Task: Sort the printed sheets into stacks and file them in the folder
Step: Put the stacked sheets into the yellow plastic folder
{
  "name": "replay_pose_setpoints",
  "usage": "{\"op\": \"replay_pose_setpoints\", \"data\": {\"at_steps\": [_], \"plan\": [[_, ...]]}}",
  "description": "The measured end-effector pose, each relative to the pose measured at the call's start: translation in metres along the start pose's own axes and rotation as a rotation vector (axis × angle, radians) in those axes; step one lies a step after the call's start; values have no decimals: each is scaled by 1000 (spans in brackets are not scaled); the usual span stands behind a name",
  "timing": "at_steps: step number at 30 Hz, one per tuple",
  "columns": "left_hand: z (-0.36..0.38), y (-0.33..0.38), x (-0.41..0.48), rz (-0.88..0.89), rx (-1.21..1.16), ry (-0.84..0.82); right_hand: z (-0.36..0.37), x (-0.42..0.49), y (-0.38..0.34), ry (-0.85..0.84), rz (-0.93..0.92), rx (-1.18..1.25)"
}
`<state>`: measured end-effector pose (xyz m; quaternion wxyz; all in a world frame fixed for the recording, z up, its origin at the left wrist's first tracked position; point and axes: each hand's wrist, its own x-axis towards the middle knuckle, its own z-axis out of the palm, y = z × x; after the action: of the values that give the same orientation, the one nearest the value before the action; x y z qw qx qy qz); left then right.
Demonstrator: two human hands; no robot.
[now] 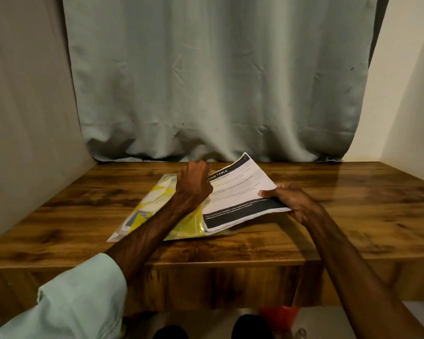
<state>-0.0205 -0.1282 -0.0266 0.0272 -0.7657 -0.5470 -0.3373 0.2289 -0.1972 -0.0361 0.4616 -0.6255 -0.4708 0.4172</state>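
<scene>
printed sheets point(240, 192) overlap glossy yellow plastic folder point(156, 200)

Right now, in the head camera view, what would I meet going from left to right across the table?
First the yellow folder → left hand → printed sheets → right hand, which grips the sheets' right edge.

One stack of printed sheets point(240, 192) and one folder point(154, 204) are showing on one counter point(353, 204); two hands are showing, one left hand point(194, 184) and one right hand point(294, 199); one curtain point(218, 81) is hanging behind.
</scene>
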Motion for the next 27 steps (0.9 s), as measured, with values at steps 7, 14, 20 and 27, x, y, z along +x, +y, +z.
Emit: {"op": "replay_pose_setpoints", "data": {"at_steps": [7, 14, 20, 27], "plan": [[2, 0, -3, 50, 20, 3, 71, 9, 4, 148, -148, -2], [2, 4, -3, 30, 33, 32, 125, 12, 29, 53, -77, 44], [6, 2, -7, 35, 12, 22, 144, 18, 44, 26, -77, 49], [9, 1, -10, 18, -8, -1, 151, 9, 12, -47, -103, -8]]}}
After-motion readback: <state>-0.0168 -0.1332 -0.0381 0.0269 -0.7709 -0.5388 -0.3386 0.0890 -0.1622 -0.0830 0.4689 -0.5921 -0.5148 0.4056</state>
